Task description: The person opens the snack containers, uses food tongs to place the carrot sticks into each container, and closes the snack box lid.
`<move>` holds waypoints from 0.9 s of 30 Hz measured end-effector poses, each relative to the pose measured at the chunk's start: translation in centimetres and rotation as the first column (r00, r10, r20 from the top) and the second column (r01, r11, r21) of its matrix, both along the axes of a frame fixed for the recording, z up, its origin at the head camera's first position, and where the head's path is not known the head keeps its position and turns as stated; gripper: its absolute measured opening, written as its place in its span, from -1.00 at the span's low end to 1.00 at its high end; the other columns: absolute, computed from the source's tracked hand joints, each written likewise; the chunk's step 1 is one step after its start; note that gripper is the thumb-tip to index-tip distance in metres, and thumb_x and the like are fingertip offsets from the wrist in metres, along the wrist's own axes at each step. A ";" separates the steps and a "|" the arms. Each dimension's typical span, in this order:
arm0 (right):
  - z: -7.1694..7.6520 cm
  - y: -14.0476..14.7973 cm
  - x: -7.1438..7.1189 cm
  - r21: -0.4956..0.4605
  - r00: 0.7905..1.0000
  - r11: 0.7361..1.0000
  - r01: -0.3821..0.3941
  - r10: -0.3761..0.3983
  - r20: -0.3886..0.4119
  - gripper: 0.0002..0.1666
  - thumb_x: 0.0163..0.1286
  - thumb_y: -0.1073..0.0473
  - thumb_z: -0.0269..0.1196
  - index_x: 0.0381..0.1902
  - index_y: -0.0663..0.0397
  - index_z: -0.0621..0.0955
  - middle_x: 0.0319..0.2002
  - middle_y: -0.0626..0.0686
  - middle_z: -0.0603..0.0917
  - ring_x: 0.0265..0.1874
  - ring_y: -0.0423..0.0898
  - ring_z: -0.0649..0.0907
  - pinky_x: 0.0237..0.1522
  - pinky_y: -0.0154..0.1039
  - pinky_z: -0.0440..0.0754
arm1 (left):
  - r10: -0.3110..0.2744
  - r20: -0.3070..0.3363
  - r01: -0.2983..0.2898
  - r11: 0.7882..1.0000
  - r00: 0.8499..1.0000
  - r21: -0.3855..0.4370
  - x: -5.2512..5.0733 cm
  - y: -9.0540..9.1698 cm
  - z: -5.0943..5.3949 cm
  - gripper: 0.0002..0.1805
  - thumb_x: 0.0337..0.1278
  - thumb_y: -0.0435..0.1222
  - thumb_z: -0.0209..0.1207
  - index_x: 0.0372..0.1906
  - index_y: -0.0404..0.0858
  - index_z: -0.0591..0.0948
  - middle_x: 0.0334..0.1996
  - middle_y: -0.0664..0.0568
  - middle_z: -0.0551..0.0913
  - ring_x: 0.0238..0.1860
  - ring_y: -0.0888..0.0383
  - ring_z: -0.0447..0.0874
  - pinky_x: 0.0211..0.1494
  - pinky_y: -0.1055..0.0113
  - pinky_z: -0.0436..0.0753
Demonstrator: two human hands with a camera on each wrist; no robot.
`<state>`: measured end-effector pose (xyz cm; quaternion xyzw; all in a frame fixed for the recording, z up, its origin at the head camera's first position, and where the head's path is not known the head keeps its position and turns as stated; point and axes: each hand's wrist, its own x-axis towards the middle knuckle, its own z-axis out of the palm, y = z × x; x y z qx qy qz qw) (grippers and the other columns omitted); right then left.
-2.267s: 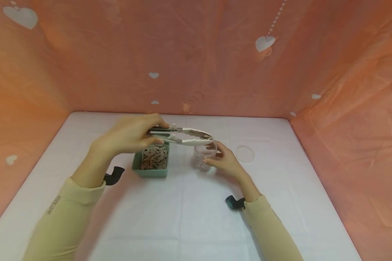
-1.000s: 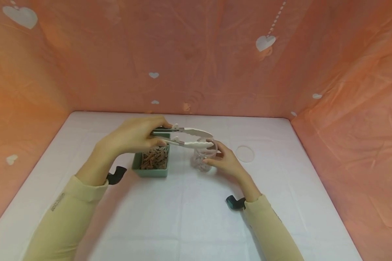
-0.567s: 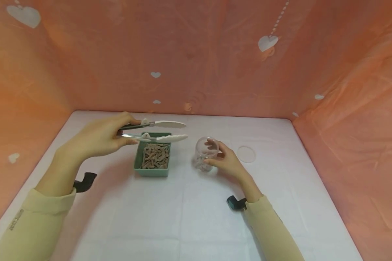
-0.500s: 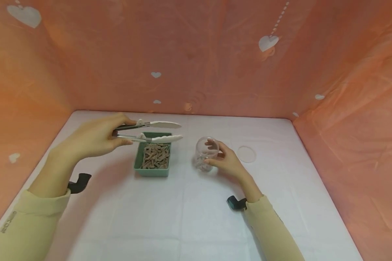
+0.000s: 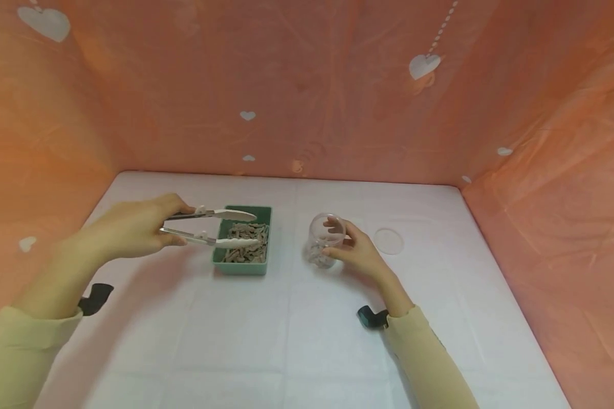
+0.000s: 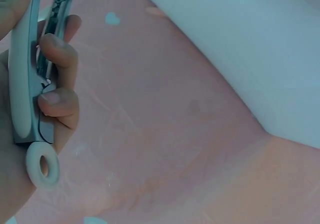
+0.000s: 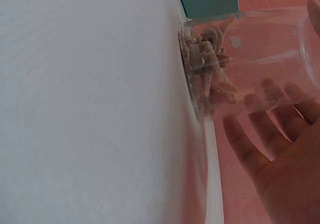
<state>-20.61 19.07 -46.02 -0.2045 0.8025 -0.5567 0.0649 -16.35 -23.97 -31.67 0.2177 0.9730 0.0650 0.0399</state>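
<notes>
My left hand grips metal tongs with white tips, which stand apart over the green box of brown, shrivelled pieces. Nothing shows between the tips. In the left wrist view, fingers curl round the tongs' handle. My right hand holds an upright clear jar on the table, its fingers and thumb round the wall. Some brown pieces lie at the jar's bottom in the right wrist view.
A clear round lid or ring lies flat to the right of the jar. The table has a white cover. Orange sheeting with pale hearts stands behind and at both sides.
The tongs, over the jar a second or more ago, have moved left and down to the green box with my left hand. My right hand still holds the jar in the same place.
</notes>
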 end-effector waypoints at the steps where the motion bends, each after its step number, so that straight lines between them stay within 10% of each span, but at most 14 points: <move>1: 0.0 0.0 0.0 -0.002 1.000 1.000 -0.001 0.001 0.000 -0.11 0.28 0.30 0.50 0.51 0.18 0.39 0.37 0.18 0.56 0.28 0.21 0.60 0.31 0.11 0.53 | -0.003 0.008 0.003 1.000 1.000 -0.007 -0.1 0.2 -0.2 -0.44 0.11 -0.04 0.49 0.19 -0.12 0.64 0.00 0.09 0.68 -0.21 0.10 0.71 -0.19 -0.12 0.61; 27: 0.0 0.0 -0.1 -0.011 0.999 1.000 -0.014 0.013 -0.029 -0.14 0.27 0.32 0.50 0.49 0.16 0.42 0.35 0.20 0.57 0.32 0.17 0.57 0.33 0.11 0.51 | -0.055 0.173 0.062 0.997 0.983 -0.035 -3.0 2.6 -1.4 -0.25 -0.01 -0.09 0.53 0.31 -0.27 0.58 0.19 -0.02 0.60 0.12 -0.18 0.70 0.01 -0.30 0.58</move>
